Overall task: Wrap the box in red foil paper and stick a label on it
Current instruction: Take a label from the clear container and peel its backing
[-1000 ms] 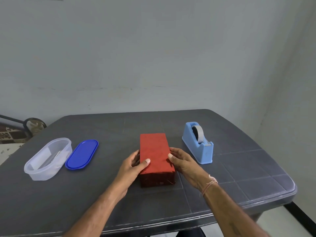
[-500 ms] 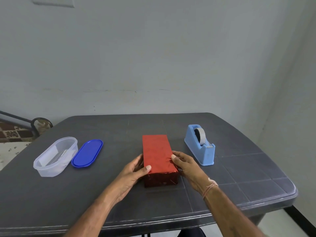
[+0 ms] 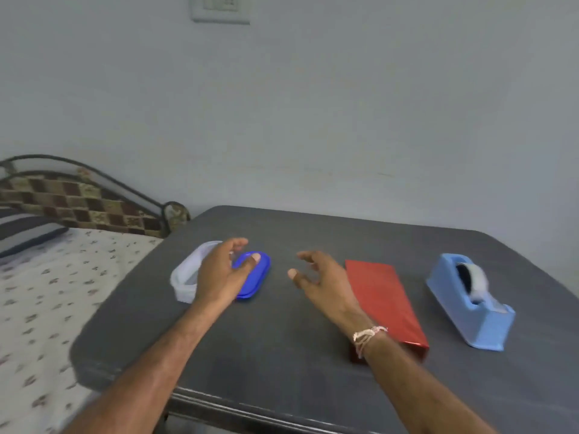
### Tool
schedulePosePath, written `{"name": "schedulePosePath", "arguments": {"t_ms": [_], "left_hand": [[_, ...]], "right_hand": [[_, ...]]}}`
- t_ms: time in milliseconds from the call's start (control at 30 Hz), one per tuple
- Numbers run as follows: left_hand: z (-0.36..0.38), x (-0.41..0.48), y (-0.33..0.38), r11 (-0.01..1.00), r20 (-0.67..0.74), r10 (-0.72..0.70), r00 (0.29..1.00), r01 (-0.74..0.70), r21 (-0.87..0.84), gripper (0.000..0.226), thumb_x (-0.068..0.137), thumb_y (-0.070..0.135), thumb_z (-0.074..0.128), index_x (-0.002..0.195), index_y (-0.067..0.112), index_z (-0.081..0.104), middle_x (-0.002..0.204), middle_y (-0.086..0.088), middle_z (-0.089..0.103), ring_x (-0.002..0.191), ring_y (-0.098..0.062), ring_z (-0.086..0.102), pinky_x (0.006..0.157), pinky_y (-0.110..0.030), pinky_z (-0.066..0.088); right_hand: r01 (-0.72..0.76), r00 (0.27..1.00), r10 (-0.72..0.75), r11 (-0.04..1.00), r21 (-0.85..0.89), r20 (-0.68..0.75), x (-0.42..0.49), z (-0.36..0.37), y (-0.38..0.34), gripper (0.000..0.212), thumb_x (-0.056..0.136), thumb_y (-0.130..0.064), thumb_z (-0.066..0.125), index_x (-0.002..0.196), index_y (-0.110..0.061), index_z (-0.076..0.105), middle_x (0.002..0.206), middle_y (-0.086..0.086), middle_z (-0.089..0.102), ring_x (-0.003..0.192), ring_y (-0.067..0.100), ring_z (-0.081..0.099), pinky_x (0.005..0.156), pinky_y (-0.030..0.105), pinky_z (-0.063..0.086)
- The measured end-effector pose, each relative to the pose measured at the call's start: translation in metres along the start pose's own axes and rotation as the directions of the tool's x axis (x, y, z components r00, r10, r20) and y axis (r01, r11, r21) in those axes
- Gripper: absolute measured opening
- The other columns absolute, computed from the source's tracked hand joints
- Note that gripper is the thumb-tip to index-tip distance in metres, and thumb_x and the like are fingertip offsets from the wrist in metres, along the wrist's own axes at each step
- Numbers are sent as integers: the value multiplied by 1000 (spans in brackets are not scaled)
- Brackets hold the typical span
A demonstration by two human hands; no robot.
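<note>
Head view, single frame, some motion blur.

Worktop (image 3: pixel 282 346): dark grey, rounded corners, far edge against a pale wall.

Box (image 3: pixel 385 302): fully covered in red foil paper. It lies flat, right of the worktop's middle, with its long side running from the near edge toward the far edge. Neither hand touches it. The right forearm crosses in front of its near left corner, so that corner is hidden.

Right grip (image 3: pixel 319 283): raised above the worktop just left of the box. Fingers are spread and loosely bent, the thumb points left, and it holds nothing. A pale thread band (image 3: pixel 366 335) is tied at the wrist.

Left grip (image 3: pixel 219 277): sits over the far left part of the worktop, in front of the clear tub (image 3: pixel 185 277) and the blue lid (image 3: pixel 258 272). Fingers are loosely curled and nothing is held. The thumb tip shows against the lid; I cannot tell whether it makes contact.

The tub and lid lie side by side near the left edge, the tub on the outer side. Whether the two touch is hidden by the hand.

Tape dispenser (image 3: pixel 470 305): light blue, with a roll mounted. It stands near the right edge, well apart from the box, its cutter end toward the near edge.

Off the worktop: a bed (image 3: pixel 47 302) with a flowered sheet lies past the left edge, with a checked headboard (image 3: pixel 78 205) and a striped pillow (image 3: pixel 22 233). A switch plate (image 3: pixel 221 9) sits high on the wall.
</note>
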State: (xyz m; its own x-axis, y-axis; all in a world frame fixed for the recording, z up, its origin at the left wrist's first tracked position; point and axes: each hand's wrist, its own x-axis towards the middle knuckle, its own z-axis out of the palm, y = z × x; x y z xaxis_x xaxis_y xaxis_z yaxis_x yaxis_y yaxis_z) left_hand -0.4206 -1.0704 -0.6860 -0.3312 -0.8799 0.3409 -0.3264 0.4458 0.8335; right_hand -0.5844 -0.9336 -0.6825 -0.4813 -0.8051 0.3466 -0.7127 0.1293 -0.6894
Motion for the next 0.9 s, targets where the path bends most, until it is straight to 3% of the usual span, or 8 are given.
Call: {"name": "schedulePosePath", "arguments": {"t_ms": [100, 200, 300, 433, 533, 633, 733, 900], "left_hand": [[-62, 28, -47, 933, -194, -105, 975, 164, 319, 56, 90, 44, 71, 137, 16, 60, 138, -12, 61, 126, -31, 57, 104, -42, 45], [-93, 38, -75, 888, -105, -321, 941, 338, 313, 72, 94, 56, 62, 149, 11, 50, 149, -14, 54, 136, -32, 52, 110, -43, 43], [-103, 41, -93, 913, -52, -360, 931, 364, 186, 45, 94, 50, 66, 118, 13, 74, 114, -7, 75, 105, -26, 70, 93, -44, 57], [-99, 35, -105, 926, -50, -377, 925, 377, -3, 6, 93, 20, 71, 93, 18, 77, 88, -1, 77, 79, -19, 74, 71, -36, 62], [-94, 23, -114, 894, -7, -426, 905, 419, -158, 3, 92, 16, 71, 93, 16, 74, 85, -4, 77, 67, -15, 72, 62, -29, 59], [-95, 22, -123, 864, 31, -444, 896, 437, -249, 13, 91, 18, 72, 104, 17, 71, 91, -5, 77, 70, -16, 73, 64, -30, 59], [-92, 24, -127, 862, 58, -436, 898, 435, -260, 18, 90, 13, 70, 108, 13, 72, 89, -7, 77, 70, -16, 73, 62, -29, 56], [-87, 25, -125, 863, 62, -429, 901, 429, -268, 17, 88, 8, 67, 104, 9, 72, 82, -10, 76, 61, -13, 68, 61, -29, 56]], "right_hand": [[61, 962, -28, 992, -115, 270, 29, 73, -31, 61, 91, -46, 73, 144, -23, 55, 148, 1, 54, 136, 21, 50, 112, 34, 41], [111, 896, 13, 961, -253, 444, 46, 125, -40, 76, 91, -56, 68, 156, -28, 40, 164, 3, 34, 152, 25, 30, 119, 45, 34], [144, 863, 50, 929, -340, 502, 55, 152, -32, 71, 94, -58, 62, 157, -37, 36, 169, 1, 24, 157, 23, 19, 123, 51, 25], [113, 859, 118, 906, -409, 499, 75, 142, 0, 56, 99, -49, 59, 152, -46, 41, 170, -9, 22, 158, 17, 14, 125, 55, 18], [55, 893, 105, 940, -338, 438, 87, 132, -1, 49, 97, -47, 64, 144, -35, 57, 162, -3, 40, 152, 23, 32, 121, 46, 29], [31, 981, -35, 999, 23, 193, 88, 146, -42, 38, 92, -34, 76, 127, -22, 69, 134, -4, 63, 119, 19, 62, 104, 32, 48], [170, 906, -148, 985, -20, 396, 101, 171, -83, 37, 91, -17, 76, 127, -16, 69, 126, 0, 69, 111, 17, 64, 99, 28, 50], [661, 690, -153, 533, -529, 707, 132, 204, -107, 33, 87, -35, 74, 116, -18, 67, 120, 7, 68, 121, 30, 53, 91, 37, 36]]}}
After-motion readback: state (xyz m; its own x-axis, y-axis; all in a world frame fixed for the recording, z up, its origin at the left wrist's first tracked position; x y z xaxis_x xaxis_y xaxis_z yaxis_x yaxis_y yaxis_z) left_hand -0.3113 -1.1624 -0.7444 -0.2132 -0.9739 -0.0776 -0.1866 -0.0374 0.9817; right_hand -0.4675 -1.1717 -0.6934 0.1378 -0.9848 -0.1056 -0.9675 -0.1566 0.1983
